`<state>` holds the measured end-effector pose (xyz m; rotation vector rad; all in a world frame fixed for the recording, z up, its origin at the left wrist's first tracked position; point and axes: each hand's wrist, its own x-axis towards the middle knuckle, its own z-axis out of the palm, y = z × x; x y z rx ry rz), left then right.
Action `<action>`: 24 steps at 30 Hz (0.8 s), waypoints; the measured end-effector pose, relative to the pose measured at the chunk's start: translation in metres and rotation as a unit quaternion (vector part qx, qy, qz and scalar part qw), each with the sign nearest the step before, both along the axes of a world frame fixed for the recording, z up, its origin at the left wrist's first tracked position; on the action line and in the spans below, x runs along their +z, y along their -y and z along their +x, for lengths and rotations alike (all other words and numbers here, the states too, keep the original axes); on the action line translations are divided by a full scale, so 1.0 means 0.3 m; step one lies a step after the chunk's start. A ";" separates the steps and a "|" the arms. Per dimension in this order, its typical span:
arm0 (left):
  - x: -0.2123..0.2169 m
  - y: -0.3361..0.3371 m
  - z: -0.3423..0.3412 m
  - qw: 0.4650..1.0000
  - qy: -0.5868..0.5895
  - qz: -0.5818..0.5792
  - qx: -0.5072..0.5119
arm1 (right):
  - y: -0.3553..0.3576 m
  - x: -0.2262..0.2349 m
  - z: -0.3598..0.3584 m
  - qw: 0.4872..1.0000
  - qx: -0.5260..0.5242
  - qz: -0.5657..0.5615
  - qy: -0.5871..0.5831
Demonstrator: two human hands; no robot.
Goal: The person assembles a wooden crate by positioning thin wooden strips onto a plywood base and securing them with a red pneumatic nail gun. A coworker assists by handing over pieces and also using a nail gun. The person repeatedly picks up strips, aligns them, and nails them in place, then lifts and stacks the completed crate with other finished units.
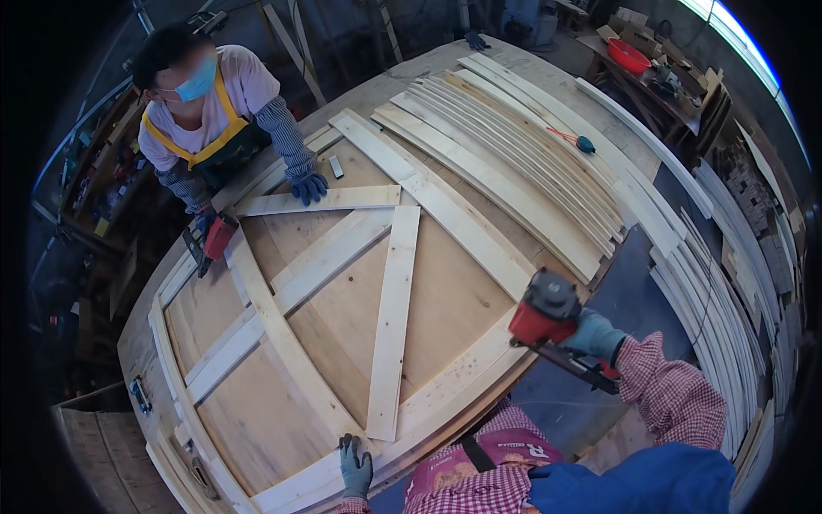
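Gripping a red and black nail gun (545, 310) in the gloved right hand (597, 334), with fingers wrapped about the handle. Holding this tool at the near right corner of a wooden panel (462, 287); cannot tell from this angle whether touching the wood. Resting the gloved left hand (356, 467) on the near border of the panel, with fingers parted and pinching nothing, just beside the near end of a long middle slat (281, 332).

Noting, on the panel, a diagonal brace (336, 257) to the right of the middle slat, and a narrow slat (396, 321) slanting down to the near border; cannot tell whether fastened. Noting also a co-worker (204, 103) across the panel, masked and aproned, with one gloved hand (308, 188) pressed on a crosswise board (364, 198) and a second nail gun (221, 236) in the other.

Recording further a row of stacked planks (505, 154) on the far right of the worktable (411, 77), and a red basin (628, 56) on a bench beyond.
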<state>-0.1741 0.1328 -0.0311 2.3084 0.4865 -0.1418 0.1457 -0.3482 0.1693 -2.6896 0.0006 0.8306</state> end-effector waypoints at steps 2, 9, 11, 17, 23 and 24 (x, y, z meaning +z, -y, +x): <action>-0.005 0.023 0.000 1.000 -0.008 0.012 0.018 | 0.164 -0.019 0.107 0.993 -0.110 0.026 0.044; -0.011 0.082 0.061 0.992 -0.053 0.020 0.116 | 0.549 -0.334 0.466 0.926 -0.305 0.088 0.206; -0.006 0.097 0.041 0.983 -0.054 -0.013 0.178 | 0.489 -0.316 0.507 0.910 -0.363 0.137 0.145; 0.052 0.164 0.067 0.973 -0.050 -0.006 0.227 | 0.597 -0.459 0.476 0.948 -0.249 0.097 0.173; 0.093 0.188 0.125 0.971 0.015 0.041 0.234 | 0.724 -0.571 0.419 0.948 -0.212 0.029 0.235; 0.081 0.193 0.108 0.969 0.032 0.032 0.241 | 0.707 -0.560 0.398 0.954 -0.207 0.038 0.213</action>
